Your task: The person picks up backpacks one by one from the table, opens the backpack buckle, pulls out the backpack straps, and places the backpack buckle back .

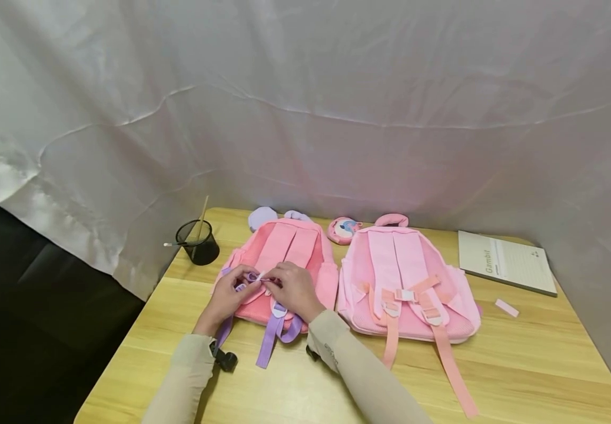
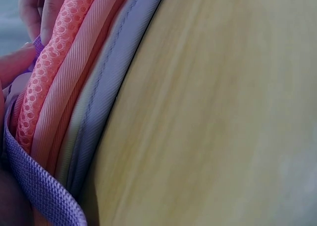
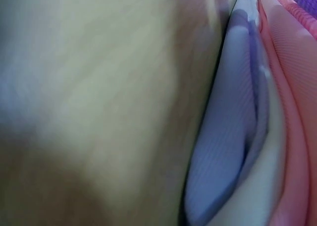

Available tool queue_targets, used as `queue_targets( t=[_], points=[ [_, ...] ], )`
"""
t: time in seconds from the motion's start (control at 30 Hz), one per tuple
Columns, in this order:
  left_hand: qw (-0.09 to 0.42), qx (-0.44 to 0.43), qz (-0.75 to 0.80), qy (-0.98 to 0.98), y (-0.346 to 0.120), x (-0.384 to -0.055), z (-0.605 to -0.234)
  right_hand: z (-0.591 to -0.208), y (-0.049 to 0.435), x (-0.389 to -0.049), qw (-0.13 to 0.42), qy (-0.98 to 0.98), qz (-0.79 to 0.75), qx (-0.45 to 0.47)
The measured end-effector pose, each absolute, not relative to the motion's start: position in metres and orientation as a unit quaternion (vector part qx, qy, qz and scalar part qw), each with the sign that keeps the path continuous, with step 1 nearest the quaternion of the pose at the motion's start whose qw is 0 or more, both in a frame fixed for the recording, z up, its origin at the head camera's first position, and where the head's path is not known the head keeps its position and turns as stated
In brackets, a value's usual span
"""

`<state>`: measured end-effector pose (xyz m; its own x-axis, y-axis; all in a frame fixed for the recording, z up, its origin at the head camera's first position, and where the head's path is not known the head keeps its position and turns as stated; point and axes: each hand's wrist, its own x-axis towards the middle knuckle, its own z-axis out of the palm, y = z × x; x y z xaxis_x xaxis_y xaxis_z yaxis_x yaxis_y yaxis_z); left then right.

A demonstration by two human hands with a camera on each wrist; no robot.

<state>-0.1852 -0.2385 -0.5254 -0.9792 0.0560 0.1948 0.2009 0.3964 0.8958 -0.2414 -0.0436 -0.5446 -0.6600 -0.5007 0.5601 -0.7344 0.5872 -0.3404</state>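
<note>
A coral-pink backpack [image 1: 328, 282] lies on the table with its shoulder straps up. Over its lower middle, my left hand [image 1: 231, 296] and right hand [image 1: 296, 288] meet, fingertips close together, each pinching a purple strap [image 1: 253, 277]. A small whitish piece shows between the fingers; I cannot tell whether it is a buckle. Purple webbing [image 2: 42, 181] passes by the left hand in the left wrist view, beside the coral mesh edge [image 2: 57, 62]. Another purple strap end [image 1: 267, 341] hangs over the bag's near edge. The right wrist view shows the bag's lilac side [image 3: 225, 122].
To the right lies a lighter pink backpack [image 1: 361, 306], its peach straps joined by a white buckle [image 1: 405, 295]. A black mesh pen cup [image 1: 202, 250] stands at the left. On the right are a notebook [image 1: 512, 265] and a small pale pink block [image 1: 507, 307].
</note>
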Motion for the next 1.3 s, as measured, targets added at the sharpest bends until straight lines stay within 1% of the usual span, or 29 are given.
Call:
queue_targets(
  t=[0.17, 0.47, 0.7, 0.97, 1.3],
  points=[
    [0.065, -0.076, -0.555, -0.826, -0.237, -0.186, -0.528, -0.546, -0.042, -0.24, 0.212, -0.868, 0.286, 0.345],
    [0.064, -0.084, -0.535, -0.839, -0.234, -0.188, -0.526, -0.544, -0.039, -0.241, 0.217, -0.864, 0.27, 0.366],
    [0.064, -0.079, -0.516, -0.85, -0.244, -0.204, -0.554, -0.546, -0.038, -0.243, 0.214, -0.865, 0.273, 0.362],
    [0.08, -0.077, -0.527, -0.842, -0.247, -0.2, -0.558, -0.544, -0.04, -0.241, 0.208, -0.869, 0.284, 0.348],
    [0.071, -0.067, -0.513, -0.853, -0.249, -0.2, -0.559, -0.543, -0.043, -0.241, 0.201, -0.867, 0.258, 0.375]
  ],
)
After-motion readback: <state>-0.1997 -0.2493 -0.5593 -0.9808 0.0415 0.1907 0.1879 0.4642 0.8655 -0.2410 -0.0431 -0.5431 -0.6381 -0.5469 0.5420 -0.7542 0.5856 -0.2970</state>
